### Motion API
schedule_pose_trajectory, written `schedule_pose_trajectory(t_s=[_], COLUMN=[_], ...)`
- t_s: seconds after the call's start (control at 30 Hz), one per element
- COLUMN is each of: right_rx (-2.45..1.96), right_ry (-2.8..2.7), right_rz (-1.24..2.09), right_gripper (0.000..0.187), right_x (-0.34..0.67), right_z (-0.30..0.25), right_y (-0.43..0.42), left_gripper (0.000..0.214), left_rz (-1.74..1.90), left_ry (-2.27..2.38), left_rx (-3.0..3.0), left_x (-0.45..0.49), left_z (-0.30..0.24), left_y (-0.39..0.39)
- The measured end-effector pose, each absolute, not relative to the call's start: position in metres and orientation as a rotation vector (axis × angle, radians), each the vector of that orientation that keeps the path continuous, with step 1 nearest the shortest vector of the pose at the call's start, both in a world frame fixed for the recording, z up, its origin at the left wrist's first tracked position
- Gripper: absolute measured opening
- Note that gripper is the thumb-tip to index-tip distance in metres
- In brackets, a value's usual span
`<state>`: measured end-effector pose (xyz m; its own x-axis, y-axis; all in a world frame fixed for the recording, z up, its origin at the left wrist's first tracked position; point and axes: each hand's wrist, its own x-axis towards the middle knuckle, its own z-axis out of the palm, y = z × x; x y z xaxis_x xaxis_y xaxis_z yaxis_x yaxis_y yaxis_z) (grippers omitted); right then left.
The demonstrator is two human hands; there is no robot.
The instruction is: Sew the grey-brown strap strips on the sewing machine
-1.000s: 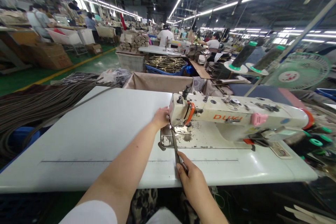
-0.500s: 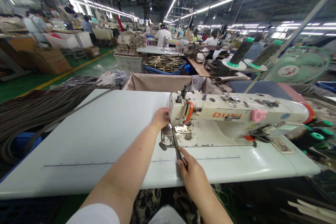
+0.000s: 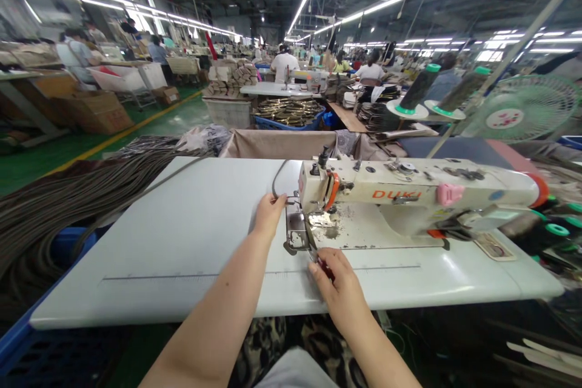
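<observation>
A white sewing machine [image 3: 359,182] with orange trim stands on the pale worktable [image 3: 200,218]. Beside its needle end, my left hand [image 3: 269,217] is closed on a thin dark strip [image 3: 275,179], which curves up behind the fingers. In front of the metal needle plate [image 3: 297,231], my right hand [image 3: 339,282] is closed around a small tool [image 3: 324,267] with a dark red handle and metal showing at its front. Its kind is mostly hidden by the fingers. The tool's tip lies close to the plate's front edge.
Many long dark cords [image 3: 86,206] are heaped at the left. Beyond the table stands a fabric-lined bin [image 3: 277,142]. Thread cones [image 3: 418,90] and a green fan [image 3: 513,112] are at the right. Several people work farther back.
My left hand has moved slightly left, away from the needle end, and the strip now bends up behind it. My right hand has moved a little forward and right. The view has shifted slightly.
</observation>
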<state>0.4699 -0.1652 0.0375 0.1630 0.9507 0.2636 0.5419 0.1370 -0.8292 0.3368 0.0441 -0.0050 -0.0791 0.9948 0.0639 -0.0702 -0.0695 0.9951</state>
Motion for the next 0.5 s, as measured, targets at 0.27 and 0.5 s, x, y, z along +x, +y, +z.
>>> schedule_pose_trajectory(t_s=[0.27, 0.5], right_rx=[-1.409, -1.313], right_ry=[-1.280, -1.028], right_rz=[1.253, 1.472], right_gripper=[0.046, 0.056], right_x=[0.445, 0.431], right_z=[0.039, 0.030], right_y=[-0.140, -0.115], left_gripper=[0.037, 0.034], left_rz=[1.419, 1.378], left_ry=[1.078, 1.110], left_rx=[1.091, 1.222], left_x=[0.293, 0.263], left_z=[0.002, 0.011], left_y=[-0.013, -0.056])
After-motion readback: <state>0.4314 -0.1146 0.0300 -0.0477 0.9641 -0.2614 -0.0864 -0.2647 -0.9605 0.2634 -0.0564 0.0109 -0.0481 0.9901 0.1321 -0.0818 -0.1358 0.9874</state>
